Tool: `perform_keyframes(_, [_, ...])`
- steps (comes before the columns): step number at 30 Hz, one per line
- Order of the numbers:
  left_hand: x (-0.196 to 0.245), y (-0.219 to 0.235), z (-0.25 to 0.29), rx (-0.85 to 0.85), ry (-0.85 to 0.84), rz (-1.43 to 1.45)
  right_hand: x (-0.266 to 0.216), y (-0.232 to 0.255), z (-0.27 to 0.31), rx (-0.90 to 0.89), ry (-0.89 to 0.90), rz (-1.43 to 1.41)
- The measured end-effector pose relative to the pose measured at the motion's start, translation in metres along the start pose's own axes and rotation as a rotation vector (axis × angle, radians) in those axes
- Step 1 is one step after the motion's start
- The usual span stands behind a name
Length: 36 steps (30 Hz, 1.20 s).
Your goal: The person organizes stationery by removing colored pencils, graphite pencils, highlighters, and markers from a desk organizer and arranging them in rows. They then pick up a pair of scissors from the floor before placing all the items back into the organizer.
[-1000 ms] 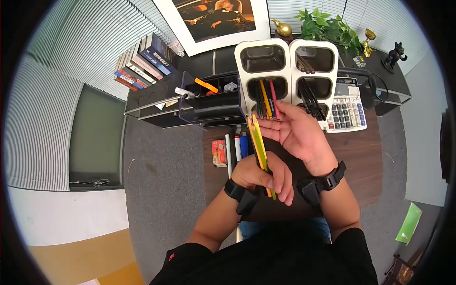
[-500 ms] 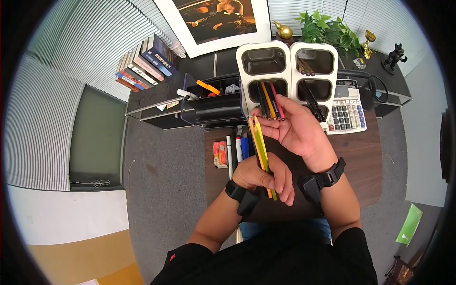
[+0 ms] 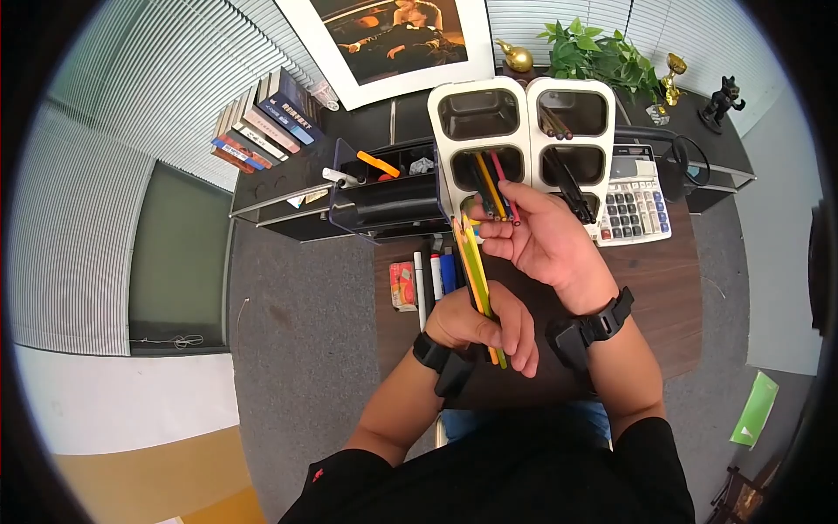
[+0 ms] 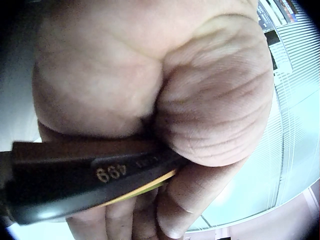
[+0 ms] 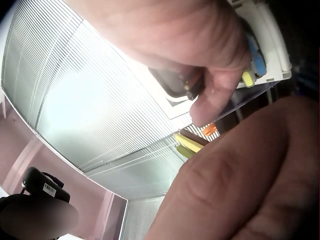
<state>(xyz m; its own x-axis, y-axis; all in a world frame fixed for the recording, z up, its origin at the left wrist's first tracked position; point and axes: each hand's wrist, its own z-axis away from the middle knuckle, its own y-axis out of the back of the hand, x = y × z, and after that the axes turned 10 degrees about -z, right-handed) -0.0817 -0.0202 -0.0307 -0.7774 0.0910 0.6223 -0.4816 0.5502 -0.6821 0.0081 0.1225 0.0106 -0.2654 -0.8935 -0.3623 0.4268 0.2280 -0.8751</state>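
My left hand (image 3: 489,323) holds a bundle of yellow, green and dark pencils (image 3: 474,262) upright above the desk. In the left wrist view, its palm (image 4: 215,90) covers part of a dark pencil (image 4: 100,177) marked 499. Palm up, my right hand (image 3: 554,240) is at the front of the left white organiser (image 3: 480,143), its thumb touching a pink pencil (image 3: 498,166) among several leaning from a compartment. The fingers are loosely bent below the pencil ends. The right wrist view shows yellow pencil ends (image 5: 192,142) beside the hand.
The right white organiser (image 3: 570,141) holds brown pencils (image 3: 554,125) and black pens (image 3: 567,185); a calculator (image 3: 635,210) is beside it. Markers (image 3: 436,278) and a red box (image 3: 402,286) lie left. Behind stands a clear-sided desk tray (image 3: 384,203).
My right thumb and fingers have moved closer around the leaning pencils, whose lower ends have shifted slightly. The left hand has kept its hold on its bundle.
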Motion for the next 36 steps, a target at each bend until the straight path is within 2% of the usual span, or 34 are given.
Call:
perform_keyframes(7, [0.0, 0.001, -0.001, -0.011, -0.003, -0.008, -0.002, 0.004, -0.003, -0.01, -0.025, 0.002])
perform_keyframes(13, [0.0, -0.003, 0.001, 0.015, -0.006, -0.031, -0.002, 0.002, 0.04, -0.088, -0.15, 0.042])
perform_keyframes(15, [0.001, -0.003, -0.002, -0.003, 0.01, -0.058, 0.005, 0.0, 0.072, 0.021, 0.107, 0.178])
perform_keyframes(17, [0.002, -0.003, -0.004, -0.019, 0.024, -0.084, 0.014, 0.003, 0.103, 0.142, 0.323, 0.43])
perform_keyframes(18, [0.002, -0.003, -0.003, 0.006, 0.003, -0.062, 0.019, 0.009, 0.116, 0.14, 0.313, 0.432])
perform_keyframes(20, [-0.002, 0.005, -0.003, 0.0, -0.048, -0.029, 0.025, 0.024, 0.143, 0.187, 0.391, 0.935])
perform_keyframes(21, [-0.006, 0.008, -0.005, 0.001, -0.047, -0.027, 0.033, 0.033, 0.149, 0.177, 0.321, 0.921])
perform_keyframes(23, [-0.014, 0.011, -0.008, 0.192, -0.159, -0.044, 0.044, 0.028, 0.156, 0.098, 0.239, 1.142])
perform_keyframes(25, [-0.015, 0.011, -0.009, 0.147, -0.151, -0.019, 0.058, 0.015, 0.15, 0.119, 0.301, 1.181])
perform_keyframes(27, [-0.008, 0.001, -0.011, 0.211, -0.049, 0.01, 0.066, 0.014, 0.143, 0.129, 0.375, 1.218])
perform_keyframes(29, [-0.01, 0.003, -0.007, 0.236, -0.022, 0.009, 0.072, 0.018, 0.137, 0.134, 0.461, 1.347])
perform_keyframes(32, [-0.013, 0.008, -0.005, 0.198, -0.074, 0.0, 0.069, 0.014, 0.14, 0.098, 0.399, 1.381])
perform_keyframes(34, [-0.017, 0.013, -0.001, 0.07, -0.134, 0.012, 0.064, 0.007, 0.147, 0.068, 0.399, 1.425])
perform_keyframes(36, [-0.012, 0.012, 0.0, 0.071, -0.148, 0.055, 0.056, 0.005, 0.154, 0.035, 0.398, 1.472])
